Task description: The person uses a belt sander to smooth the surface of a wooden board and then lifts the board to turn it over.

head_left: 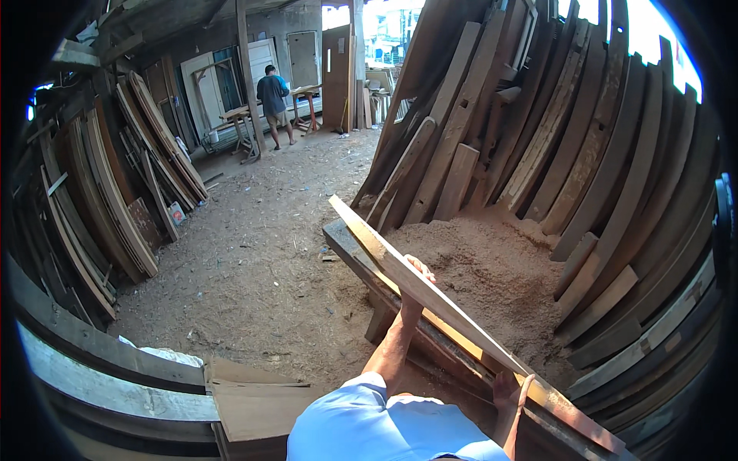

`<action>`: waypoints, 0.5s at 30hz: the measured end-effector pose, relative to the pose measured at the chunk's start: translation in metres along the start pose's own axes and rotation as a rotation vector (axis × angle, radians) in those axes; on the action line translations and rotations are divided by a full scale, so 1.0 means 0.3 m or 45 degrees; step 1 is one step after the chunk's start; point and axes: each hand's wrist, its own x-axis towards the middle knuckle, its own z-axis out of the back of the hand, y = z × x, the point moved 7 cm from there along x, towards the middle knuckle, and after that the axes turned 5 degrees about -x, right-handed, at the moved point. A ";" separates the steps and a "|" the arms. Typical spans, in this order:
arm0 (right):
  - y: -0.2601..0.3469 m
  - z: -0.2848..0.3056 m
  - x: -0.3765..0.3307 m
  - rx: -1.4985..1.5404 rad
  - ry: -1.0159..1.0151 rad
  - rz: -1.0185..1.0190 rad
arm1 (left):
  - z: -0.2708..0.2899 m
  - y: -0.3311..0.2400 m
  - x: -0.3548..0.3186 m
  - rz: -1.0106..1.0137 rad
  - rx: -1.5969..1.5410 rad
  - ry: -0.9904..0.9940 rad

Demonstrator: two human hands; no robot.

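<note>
A long pale wooden plank is tilted up on its edge, running from the middle of the view down to the lower right. My left hand grips it around the middle, with fingertips curled over the far edge. Closer to its near end, my right hand holds the same plank from the near side; its fingers are partly hidden. Beneath the plank lies a dark wooden workbench, its top lit by a yellowish strip along the plank.
A heap of sawdust lies beyond the bench. Tall boards lean along the right, and more stacked boards along the left. A brown panel is at lower left. Another person stands at a far trestle table.
</note>
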 end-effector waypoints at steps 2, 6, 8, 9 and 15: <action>-0.001 -0.099 -0.013 -0.038 0.151 -0.005 | 0.023 -0.021 -0.004 -0.013 0.047 -0.030; 0.011 -0.175 -0.019 -0.119 -0.092 -0.053 | 0.044 -0.060 -0.017 -0.021 0.100 -0.098; 0.030 -0.148 0.020 -0.106 -0.123 -0.168 | 0.054 -0.085 -0.031 -0.031 0.124 -0.145; 0.045 -0.137 0.063 -0.112 0.004 -0.129 | 0.063 -0.106 -0.040 -0.037 0.139 -0.172; -0.069 -0.024 0.125 -0.107 0.033 -0.057 | 0.173 -0.326 -0.172 -0.091 0.260 -0.420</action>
